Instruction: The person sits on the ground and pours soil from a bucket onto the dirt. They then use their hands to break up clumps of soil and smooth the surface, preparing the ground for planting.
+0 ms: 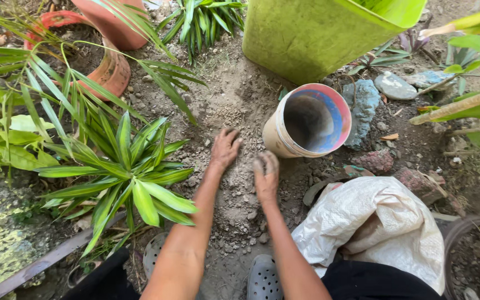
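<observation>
Both grips released: left hand (225, 149) and right hand (266, 176) press flat on crumbly soil (234, 94) beside a tipped round bucket (306, 121).

Dry, crumbly soil ground (234, 100) carries a tipped bucket (308, 121), a white woven sack (376, 222), terracotta pots (109, 66), a green container (312, 33), blue-grey stones (365, 103), and both hands pressing the dirt.

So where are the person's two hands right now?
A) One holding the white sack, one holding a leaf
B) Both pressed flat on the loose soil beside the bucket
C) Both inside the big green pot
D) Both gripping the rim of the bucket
B: the left hand and right hand both lie palm-down on the loose soil, apart from the tipped bucket, with the white sack untouched.
</observation>
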